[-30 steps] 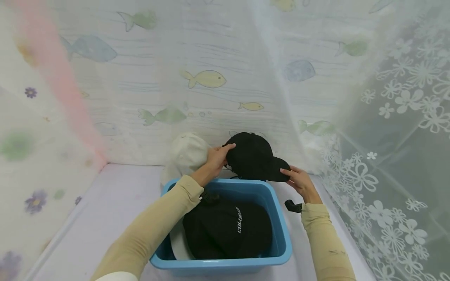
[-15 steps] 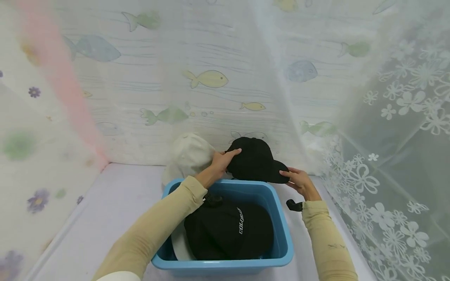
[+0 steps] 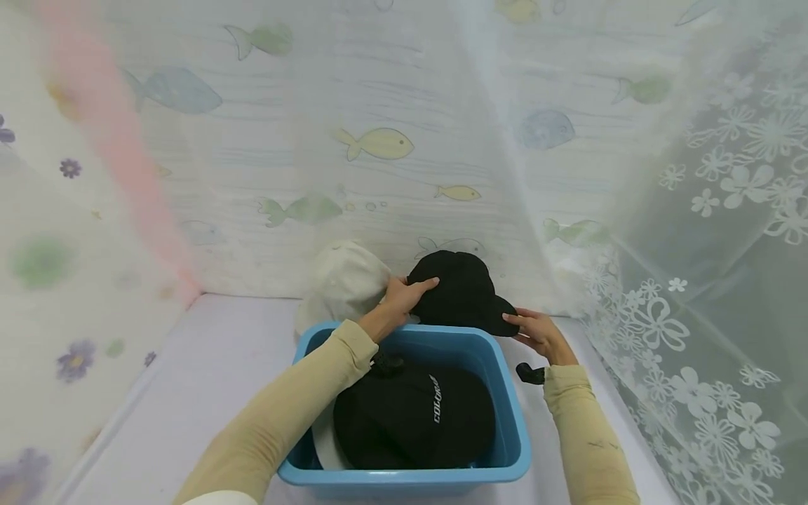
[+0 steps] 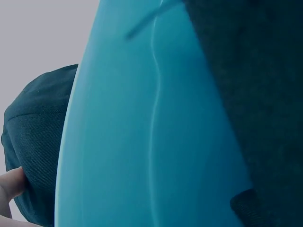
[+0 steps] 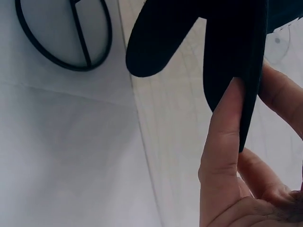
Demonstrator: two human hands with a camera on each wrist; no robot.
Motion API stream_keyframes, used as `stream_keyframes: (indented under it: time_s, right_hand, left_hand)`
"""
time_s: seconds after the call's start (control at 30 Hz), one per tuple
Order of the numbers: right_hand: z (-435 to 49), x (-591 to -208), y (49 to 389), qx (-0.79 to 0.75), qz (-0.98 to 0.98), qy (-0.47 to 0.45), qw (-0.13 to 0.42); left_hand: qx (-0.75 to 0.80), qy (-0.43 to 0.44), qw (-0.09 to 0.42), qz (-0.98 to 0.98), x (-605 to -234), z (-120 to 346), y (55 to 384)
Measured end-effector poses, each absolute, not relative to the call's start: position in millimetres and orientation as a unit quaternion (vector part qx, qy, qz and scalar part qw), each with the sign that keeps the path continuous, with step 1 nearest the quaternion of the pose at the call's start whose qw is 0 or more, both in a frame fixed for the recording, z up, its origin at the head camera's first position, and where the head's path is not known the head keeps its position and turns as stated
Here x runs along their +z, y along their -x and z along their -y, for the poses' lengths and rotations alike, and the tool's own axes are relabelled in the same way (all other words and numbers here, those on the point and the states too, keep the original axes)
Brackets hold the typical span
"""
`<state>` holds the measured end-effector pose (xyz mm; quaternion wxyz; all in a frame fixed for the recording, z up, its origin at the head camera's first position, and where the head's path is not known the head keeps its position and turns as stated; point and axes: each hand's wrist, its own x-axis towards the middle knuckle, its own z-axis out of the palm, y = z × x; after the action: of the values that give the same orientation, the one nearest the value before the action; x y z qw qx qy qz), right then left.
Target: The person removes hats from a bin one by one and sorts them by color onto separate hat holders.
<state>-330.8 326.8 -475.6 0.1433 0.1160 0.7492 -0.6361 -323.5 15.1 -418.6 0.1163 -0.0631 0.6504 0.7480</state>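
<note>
Behind the basin, in the head view, both hands hold a black cap (image 3: 456,293). My left hand (image 3: 399,303) grips the cap's left side, its thumb lying on the outside. With thumb and fingers, my right hand (image 3: 538,332) pinches the tip of the brim; the right wrist view shows this brim (image 5: 232,52) up close. A white cap (image 3: 347,277) stands just left of the held cap, partly hidden by my left hand. Another black cap (image 3: 413,424) with white lettering lies in the blue basin (image 3: 404,478), over something pale (image 3: 325,438).
White sheeting (image 3: 233,393) covers the surface. A curtain (image 3: 379,84) printed with fish hangs close behind the caps, and a translucent flowered curtain (image 3: 701,337) hangs at the right. In the right wrist view, a thin black ring (image 5: 111,28) lies at upper left.
The held black cap has come down slightly, with its brim dipping, and both hands have kept their hold. The basin, its contents and the white cap stay put.
</note>
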Motion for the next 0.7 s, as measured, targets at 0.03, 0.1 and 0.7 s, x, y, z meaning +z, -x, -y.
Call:
stream_keyframes:
  time_s: [0.03,0.1,0.7]
  right_hand:
    - [-327.1,-476.2,330.3,-0.633,-0.751,-0.12,0.143]
    - [-327.3,-477.2,329.2,-0.627,-0.756,-0.12,0.144]
    - [-324.1,-482.8,323.2,-0.642,-0.745,-0.107,0.149]
  left_hand:
    - [0.746,0.062,0.116,-0.652,-418.5,-15.6,323.2]
    - [0.742,0.062,0.114,-0.657,-419.2,-16.7,323.1]
    - [0.709,0.076,0.104,-0.693,-416.8,-18.4,319.4]
